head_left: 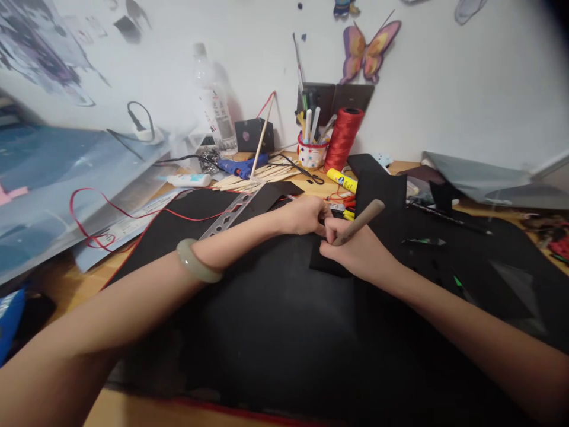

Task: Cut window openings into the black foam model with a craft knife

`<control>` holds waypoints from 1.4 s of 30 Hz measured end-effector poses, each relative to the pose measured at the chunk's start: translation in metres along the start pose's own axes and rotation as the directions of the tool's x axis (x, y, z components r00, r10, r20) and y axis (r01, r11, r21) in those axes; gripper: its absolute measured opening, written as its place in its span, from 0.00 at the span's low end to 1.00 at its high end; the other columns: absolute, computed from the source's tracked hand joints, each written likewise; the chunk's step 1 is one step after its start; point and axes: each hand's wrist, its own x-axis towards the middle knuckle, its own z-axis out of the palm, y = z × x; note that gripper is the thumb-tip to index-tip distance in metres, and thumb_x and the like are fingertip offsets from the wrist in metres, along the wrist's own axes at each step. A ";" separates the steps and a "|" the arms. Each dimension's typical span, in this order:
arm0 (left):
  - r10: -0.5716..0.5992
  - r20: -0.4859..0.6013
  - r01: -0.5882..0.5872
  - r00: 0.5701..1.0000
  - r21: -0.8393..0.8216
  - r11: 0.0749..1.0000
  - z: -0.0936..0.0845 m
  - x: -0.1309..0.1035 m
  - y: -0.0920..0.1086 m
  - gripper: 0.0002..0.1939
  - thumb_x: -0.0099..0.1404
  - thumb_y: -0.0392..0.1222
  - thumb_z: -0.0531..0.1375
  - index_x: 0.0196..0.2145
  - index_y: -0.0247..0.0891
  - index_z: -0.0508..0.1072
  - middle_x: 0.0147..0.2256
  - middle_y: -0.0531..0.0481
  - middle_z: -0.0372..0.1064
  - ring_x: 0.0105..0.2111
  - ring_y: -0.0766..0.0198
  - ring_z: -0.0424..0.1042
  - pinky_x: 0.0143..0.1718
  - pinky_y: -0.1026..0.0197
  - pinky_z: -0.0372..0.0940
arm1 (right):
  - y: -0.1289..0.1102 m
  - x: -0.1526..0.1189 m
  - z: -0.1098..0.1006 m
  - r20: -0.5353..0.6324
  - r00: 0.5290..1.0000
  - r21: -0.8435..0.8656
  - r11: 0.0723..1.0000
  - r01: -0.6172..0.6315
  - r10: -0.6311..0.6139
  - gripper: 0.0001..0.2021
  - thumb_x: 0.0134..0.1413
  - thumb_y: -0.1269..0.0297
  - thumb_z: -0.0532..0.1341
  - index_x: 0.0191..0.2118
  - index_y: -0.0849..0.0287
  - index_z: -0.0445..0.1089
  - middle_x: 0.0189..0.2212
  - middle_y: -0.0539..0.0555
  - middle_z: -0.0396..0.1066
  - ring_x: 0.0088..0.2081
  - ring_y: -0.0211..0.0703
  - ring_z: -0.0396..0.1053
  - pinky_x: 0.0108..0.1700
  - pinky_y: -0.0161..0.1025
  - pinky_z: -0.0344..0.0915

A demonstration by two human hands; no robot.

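My right hand [351,243] is closed around a thick grey-brown pen-like tool [361,220], tilted with its upper end toward the back right; its tip is hidden behind my fingers. Close against it, my left hand [304,214] has its fingers curled and pressed together, and what they grip cannot be made out. A small black piece of paper [329,264] lies under my right hand, on the large black mat [249,320]. A pale green bangle [198,262] circles my left wrist. Left of that hand lies a clear stencil ruler [229,214] beside a black strip [271,196].
Behind my hands are a yellow glue stick [342,179], a red thread spool [344,139], a decorated pen cup [312,151], a blue glue gun [242,167], wooden sticks [271,173] and a plastic bottle [216,110]. Red ribbon [178,213] loops at left. Black scraps lie at right.
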 end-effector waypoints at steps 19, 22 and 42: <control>0.141 -0.159 -0.094 0.977 0.268 0.959 0.023 -0.082 0.018 0.12 0.64 0.33 0.51 0.40 0.43 0.71 0.42 0.53 0.66 0.45 0.67 0.61 0.43 0.66 0.62 | 0.018 0.014 -0.010 0.225 0.956 0.154 0.976 0.154 -0.187 0.11 0.42 0.70 0.57 0.19 0.59 0.51 0.16 0.42 0.50 0.20 0.30 0.48 0.22 0.32 0.44; 0.243 -0.091 -0.216 0.966 0.240 0.947 0.025 -0.082 0.011 0.17 0.64 0.29 0.48 0.46 0.41 0.69 0.44 0.51 0.66 0.46 0.65 0.61 0.44 0.62 0.63 | 0.019 0.012 -0.007 0.181 0.966 0.157 0.975 0.154 -0.182 0.11 0.43 0.71 0.56 0.19 0.59 0.51 0.16 0.43 0.49 0.21 0.30 0.48 0.22 0.32 0.44; 0.373 -0.055 -0.346 0.926 0.268 0.899 0.023 -0.079 0.002 0.17 0.67 0.33 0.44 0.46 0.35 0.69 0.43 0.46 0.67 0.47 0.59 0.61 0.44 0.58 0.65 | 0.025 0.011 -0.004 0.126 0.967 0.160 0.967 0.199 -0.220 0.11 0.39 0.76 0.54 0.18 0.59 0.48 0.16 0.44 0.49 0.21 0.29 0.48 0.21 0.32 0.44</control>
